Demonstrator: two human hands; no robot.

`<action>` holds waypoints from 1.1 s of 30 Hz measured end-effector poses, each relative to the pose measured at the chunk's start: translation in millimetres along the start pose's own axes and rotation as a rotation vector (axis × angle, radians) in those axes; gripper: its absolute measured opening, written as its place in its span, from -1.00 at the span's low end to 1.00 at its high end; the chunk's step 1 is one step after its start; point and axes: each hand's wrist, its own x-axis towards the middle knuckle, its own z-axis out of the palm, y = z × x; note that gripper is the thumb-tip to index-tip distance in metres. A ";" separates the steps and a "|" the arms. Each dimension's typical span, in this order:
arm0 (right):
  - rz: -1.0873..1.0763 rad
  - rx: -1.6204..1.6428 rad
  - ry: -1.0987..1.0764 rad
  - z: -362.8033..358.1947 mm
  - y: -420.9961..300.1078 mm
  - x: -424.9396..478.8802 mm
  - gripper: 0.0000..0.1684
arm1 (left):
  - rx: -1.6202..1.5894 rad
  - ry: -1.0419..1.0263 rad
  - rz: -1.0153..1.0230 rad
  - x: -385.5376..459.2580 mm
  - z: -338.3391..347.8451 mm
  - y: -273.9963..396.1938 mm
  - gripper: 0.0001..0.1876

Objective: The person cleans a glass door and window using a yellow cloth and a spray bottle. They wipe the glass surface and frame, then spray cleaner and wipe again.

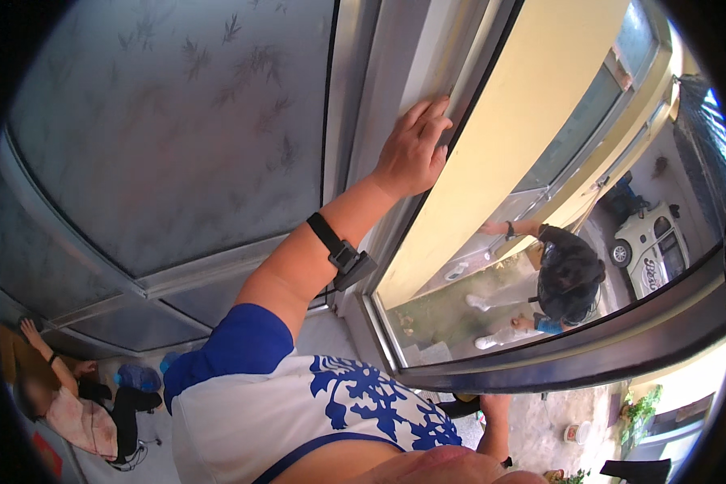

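My left hand (417, 145) lies against the grey metal window frame (393, 85), fingertips at its inner channel and thumb near the dark edge. Its fingers are slightly bent and no held object shows. A black strap with a small device (345, 257) is around my left forearm. To the left of that arm stands a frosted glass panel with a leaf pattern (175, 139). My right forearm (495, 429) rises at the lower right; its hand is hidden behind the curved dark frame bar (520, 375). Clear glass is to the right of my left hand.
A person in dark clothes (569, 278) is beyond the glass, near a light-coloured vehicle (656, 248). Another person (85, 417) sits at the lower left beside a blue water bottle (138, 378) and a cardboard box (12, 357). A white bucket (577, 432) stands outside, near plants (641, 405).
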 end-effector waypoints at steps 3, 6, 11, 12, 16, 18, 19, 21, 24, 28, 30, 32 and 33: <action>-0.012 -0.054 -0.021 0.4 4.2 1.2 -0.59 | -0.009 -0.017 -0.017 6.8 -3.1 5.1 -0.58; -0.037 -0.036 0.019 3.7 11.5 -0.8 -0.58 | -0.014 -0.050 -0.020 6.9 -0.8 4.7 -0.57; -0.012 0.149 0.056 -4.3 -13.5 3.8 -0.62 | 0.019 -0.071 0.007 9.2 -2.0 8.2 -0.54; -0.030 0.147 0.060 -2.8 -10.0 3.2 -0.63 | 0.023 -0.069 0.012 11.8 -4.1 9.0 -0.54; -0.109 0.186 0.077 4.9 -10.4 3.2 -0.64 | 0.037 -0.087 -0.009 6.0 -12.5 8.2 -0.53; -0.024 0.113 0.070 6.6 1.7 2.1 -0.64 | 0.025 -0.102 0.013 8.7 -11.1 8.2 -0.52; 0.023 0.078 0.056 5.4 4.8 0.5 -0.63 | 0.019 -0.118 0.016 7.2 -10.5 8.1 -0.52; 0.035 0.036 0.072 4.7 10.6 2.5 -0.64 | 0.027 -0.140 0.019 2.3 -5.9 5.3 -0.52; 0.011 0.058 0.076 8.1 16.9 6.5 -0.65 | 0.047 -0.138 0.020 -2.9 -5.2 5.8 -0.53; -0.007 0.094 0.120 -10.4 -8.2 7.2 -0.65 | 0.048 -0.044 0.040 -3.6 1.4 0.4 -0.64; -0.050 -0.013 0.112 -5.8 10.2 11.6 -0.57 | 0.021 0.010 0.030 -7.0 10.8 -6.0 -0.72; -0.040 -0.094 0.062 0.1 32.2 15.0 -0.49 | 0.000 0.018 0.021 -18.0 17.6 -11.6 -0.78; 0.068 -0.041 -0.035 0.9 32.1 20.6 -0.50 | -0.013 -0.014 0.012 -29.9 19.6 -19.3 -0.80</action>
